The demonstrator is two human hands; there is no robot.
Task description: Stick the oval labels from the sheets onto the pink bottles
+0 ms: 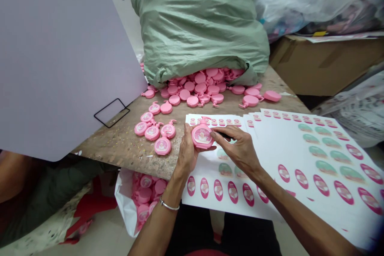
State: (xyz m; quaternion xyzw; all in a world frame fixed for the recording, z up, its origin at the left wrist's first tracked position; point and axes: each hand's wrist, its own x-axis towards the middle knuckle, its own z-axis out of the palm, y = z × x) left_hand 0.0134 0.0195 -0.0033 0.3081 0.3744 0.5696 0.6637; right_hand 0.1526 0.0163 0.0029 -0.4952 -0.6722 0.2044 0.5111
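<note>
My left hand [188,148] is closed around a small pink pump bottle [202,135] with a round printed label on its front. The bottle stands upright, pump at the top, above the sheet of stickers [204,168]. At the bottle's right edge are the fingers of my right hand [237,144], pinched on a slim black tool [224,135]; its exact kind is hidden by the fingers. Left of my hands, several labelled pink bottles [163,146] lie on the table.
A green sack [204,20] spills plain pink bottles [201,88] at the back. More sticker sheets [294,148] spread to the right. Below the table's edge hangs a white bag [123,196] of pink bottles. A grey panel [66,60] rises at left, with another person's arm [15,172] beneath it.
</note>
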